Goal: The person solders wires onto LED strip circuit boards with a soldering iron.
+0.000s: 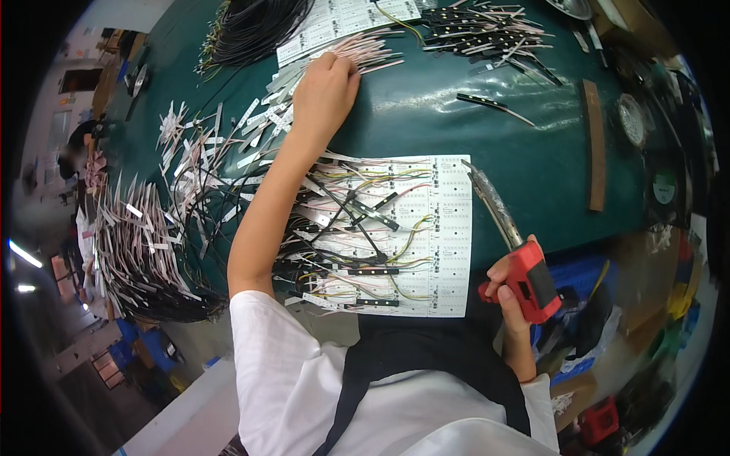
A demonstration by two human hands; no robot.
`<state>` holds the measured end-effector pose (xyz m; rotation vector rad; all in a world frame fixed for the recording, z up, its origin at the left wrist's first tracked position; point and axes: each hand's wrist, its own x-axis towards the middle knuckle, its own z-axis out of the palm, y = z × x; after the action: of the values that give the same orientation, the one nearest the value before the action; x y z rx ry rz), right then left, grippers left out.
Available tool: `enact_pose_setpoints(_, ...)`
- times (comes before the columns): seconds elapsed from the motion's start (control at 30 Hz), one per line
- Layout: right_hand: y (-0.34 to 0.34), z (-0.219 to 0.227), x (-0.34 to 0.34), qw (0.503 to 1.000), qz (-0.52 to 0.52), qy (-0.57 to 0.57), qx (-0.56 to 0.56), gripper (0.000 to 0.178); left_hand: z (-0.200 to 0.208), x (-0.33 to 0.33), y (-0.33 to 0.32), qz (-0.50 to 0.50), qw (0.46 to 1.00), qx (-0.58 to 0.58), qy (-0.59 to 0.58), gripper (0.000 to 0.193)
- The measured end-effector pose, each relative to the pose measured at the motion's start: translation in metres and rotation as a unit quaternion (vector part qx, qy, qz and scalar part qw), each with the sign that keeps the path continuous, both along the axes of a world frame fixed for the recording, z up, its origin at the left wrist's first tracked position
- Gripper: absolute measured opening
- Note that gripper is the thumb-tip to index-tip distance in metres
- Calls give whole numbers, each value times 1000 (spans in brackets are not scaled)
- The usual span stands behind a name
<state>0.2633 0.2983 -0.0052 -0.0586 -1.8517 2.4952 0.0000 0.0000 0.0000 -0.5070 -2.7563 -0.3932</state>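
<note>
Soldering gun (536, 283): in right hand (514, 308), fingers wrapped round it
Wired strips (363, 50): under left hand (325, 90), fingers curled; cannot tell if holding
White sheet (454, 235): strewn with wires

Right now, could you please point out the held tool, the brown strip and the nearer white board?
Held tool (525, 262), head view: red front of its handle.
Brown strip (594, 146), head view: middle of its face.
Nearer white board (453, 235), head view: right side, clear of wires.
</note>
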Motion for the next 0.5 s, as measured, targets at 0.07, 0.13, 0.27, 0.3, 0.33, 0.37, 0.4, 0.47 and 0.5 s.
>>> enact_pose_setpoints(0.07,-3,2,0,999,-5,34,31,72,3,-1,-2,9,1000,-9,9,10)
enact_pose_setpoints(0.13,-3,-1,3,999,-10,41,31,71,9,7,1,-33,998,2,52,9)
enact_pose_setpoints(0.27,2,1,13,999,1,38,34,68,30,46,27,-96,988,107,60,11)
enact_pose_setpoints(0.3,3,2,14,999,9,28,35,68,34,59,33,-97,984,149,15,13)
enact_pose_setpoints(0.33,3,3,16,998,21,24,47,66,36,75,37,-114,980,158,-36,14)
enact_pose_setpoints(0.37,3,4,18,998,19,21,48,66,38,90,41,-131,973,167,-87,16)
enact_pose_setpoints(0.4,2,5,20,998,27,8,54,65,37,106,45,-134,965,185,-128,17)
enact_pose_setpoints(0.47,-1,9,22,997,38,-25,63,62,28,125,48,-176,962,177,-108,16)
enact_pose_setpoints(0.5,-2,11,23,997,39,-28,63,62,22,130,48,-190,963,167,-88,15)
